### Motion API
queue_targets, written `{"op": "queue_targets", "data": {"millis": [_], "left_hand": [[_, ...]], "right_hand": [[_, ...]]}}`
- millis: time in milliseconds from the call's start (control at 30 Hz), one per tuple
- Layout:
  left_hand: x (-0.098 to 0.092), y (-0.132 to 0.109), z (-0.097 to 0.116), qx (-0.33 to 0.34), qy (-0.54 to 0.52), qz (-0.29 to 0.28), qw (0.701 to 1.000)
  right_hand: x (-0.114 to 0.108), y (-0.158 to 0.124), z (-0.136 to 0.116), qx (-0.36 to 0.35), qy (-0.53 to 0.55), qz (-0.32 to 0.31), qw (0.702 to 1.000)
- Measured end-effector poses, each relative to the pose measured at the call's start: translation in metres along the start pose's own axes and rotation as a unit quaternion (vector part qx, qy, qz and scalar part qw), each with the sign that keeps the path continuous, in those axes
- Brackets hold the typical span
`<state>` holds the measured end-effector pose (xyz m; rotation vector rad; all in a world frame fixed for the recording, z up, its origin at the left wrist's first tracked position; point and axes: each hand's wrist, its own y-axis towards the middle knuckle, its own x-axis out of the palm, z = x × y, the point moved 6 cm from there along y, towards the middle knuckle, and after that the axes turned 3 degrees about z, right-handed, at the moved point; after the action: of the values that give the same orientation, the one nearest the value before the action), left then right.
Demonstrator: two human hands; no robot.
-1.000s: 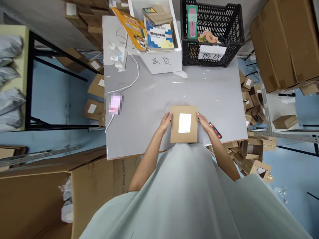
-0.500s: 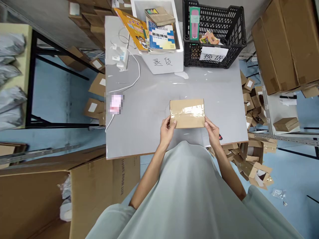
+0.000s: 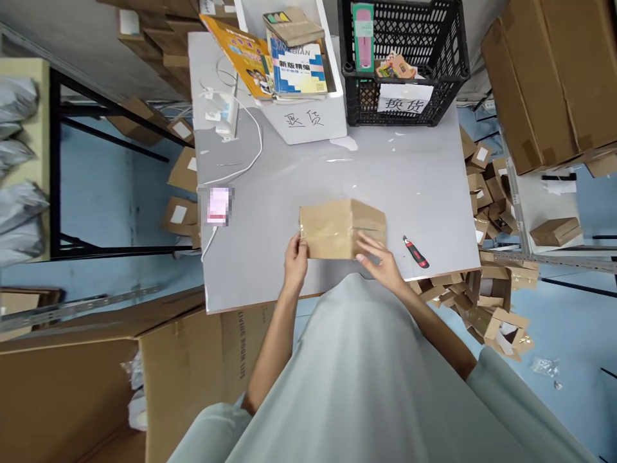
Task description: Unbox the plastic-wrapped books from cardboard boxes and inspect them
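The left hand point(image 3: 295, 262) has its grip clamped on the left end of the cardboard box point(image 3: 326, 231); the right hand point(image 3: 380, 262), fingers spread, touches its right side. Over the bench point(image 3: 270, 193), the box seems light, stiff, perhaps slippery where glossy; best held by both ends.

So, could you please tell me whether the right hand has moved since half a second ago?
Yes: the right hand has moved leftward, clear of the stationary utility knife that it mostly hid then.
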<state>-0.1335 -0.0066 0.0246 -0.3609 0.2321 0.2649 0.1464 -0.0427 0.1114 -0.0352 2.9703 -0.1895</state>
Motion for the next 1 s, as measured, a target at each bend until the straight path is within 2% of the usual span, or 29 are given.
{"op": "queue_targets", "data": {"millis": [33,67,167,200,267,300,367,467,600,767,833,900,967,1000], "left_hand": [[-0.011,0.001,0.0,0.011,0.019,0.028,0.999],[-0.019,0.0,0.002,0.025,0.036,0.047,0.998],[-0.031,-0.01,0.016,0.058,0.057,0.045,0.996],[-0.031,-0.014,0.021,0.055,0.056,0.036,0.996],[-0.031,-0.021,0.031,0.028,0.051,0.029,0.998],[-0.031,-0.024,0.035,0.013,0.051,0.029,0.998],[-0.03,-0.027,0.042,-0.002,0.053,0.029,0.998],[-0.026,-0.027,0.044,-0.002,0.053,0.017,0.998],[-0.013,-0.022,0.016,-0.035,0.038,-0.027,0.998],[0.002,-0.022,-0.032,-0.086,0.06,-0.047,0.993],[0.004,-0.024,-0.042,-0.09,0.051,-0.043,0.994],[0.005,-0.026,-0.045,-0.091,0.041,-0.046,0.994],[0.005,-0.027,-0.045,-0.089,0.039,-0.053,0.994],[0.005,-0.027,-0.045,-0.086,0.04,-0.056,0.994]], "right_hand": [[0.003,0.003,0.007,0.001,0.0,-0.013,1.0],[0.002,0.006,0.017,0.01,-0.003,-0.001,1.0],[-0.018,0.021,0.067,0.097,-0.027,0.13,0.986],[-0.021,0.025,0.085,0.141,-0.026,0.146,0.979],[-0.016,0.035,0.112,0.196,0.008,0.108,0.975],[-0.011,0.038,0.119,0.199,0.032,0.073,0.977],[-0.003,0.041,0.118,0.166,0.065,0.018,0.984],[-0.006,0.032,0.104,0.117,0.046,0.007,0.992],[-0.028,0.004,0.098,0.113,-0.039,0.029,0.992],[-0.071,-0.017,0.124,0.095,-0.156,0.018,0.983],[-0.1,-0.017,0.141,0.1,-0.27,0.047,0.956],[-0.129,-0.016,0.162,0.162,-0.396,0.072,0.901],[-0.149,-0.017,0.183,0.231,-0.477,0.056,0.846],[-0.154,-0.017,0.19,0.253,-0.498,0.041,0.828]]}}
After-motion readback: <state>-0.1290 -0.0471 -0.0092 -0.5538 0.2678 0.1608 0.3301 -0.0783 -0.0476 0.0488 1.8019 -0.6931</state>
